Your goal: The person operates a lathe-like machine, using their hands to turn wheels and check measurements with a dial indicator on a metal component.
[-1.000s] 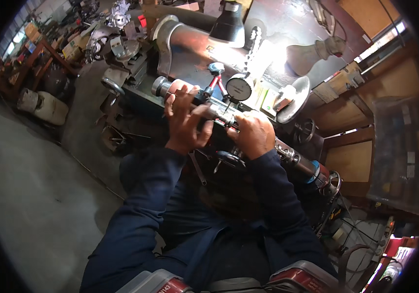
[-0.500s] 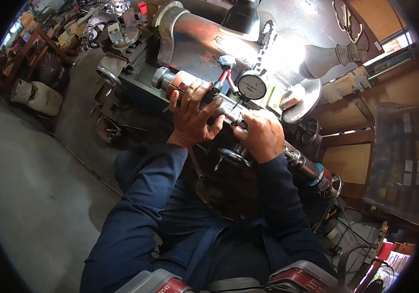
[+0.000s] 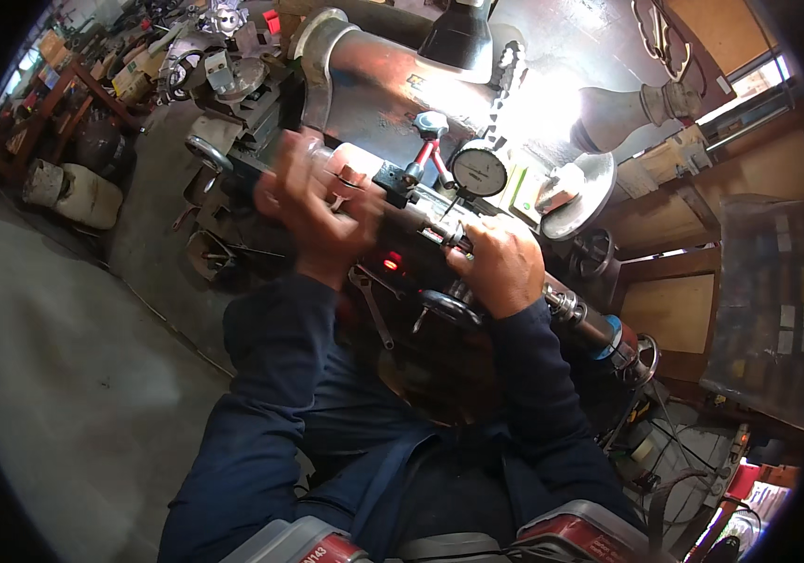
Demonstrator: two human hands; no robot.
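My left hand [image 3: 322, 211], smeared by motion, is at the left end of a small lathe, over the chuck end and beside a pinkish cylinder [image 3: 357, 159]. Its exact finger shape is unclear. Bent fingers of my right hand [image 3: 505, 266] close on a slim metal shaft [image 3: 447, 225] to the right of the cylinder; the gripped part is mostly hidden. Just above that hand stands a round dial indicator [image 3: 480, 172]. A red jointed arm with a grey knob [image 3: 431, 125] is next to the dial, by the left side of it.
A handwheel [image 3: 452, 308] sits below my right hand, and a wrench [image 3: 372, 305] hangs near it. The tailstock [image 3: 599, 328] extends to the lower right. Behind are a large metal pipe [image 3: 374, 80], a lit lamp [image 3: 460, 38] and a round metal dish [image 3: 582, 202].
My left hand has moved left off the middle of the cylinder towards the chuck end, uncovering the shaft and a small red light below. My right hand stays in nearly the same place.
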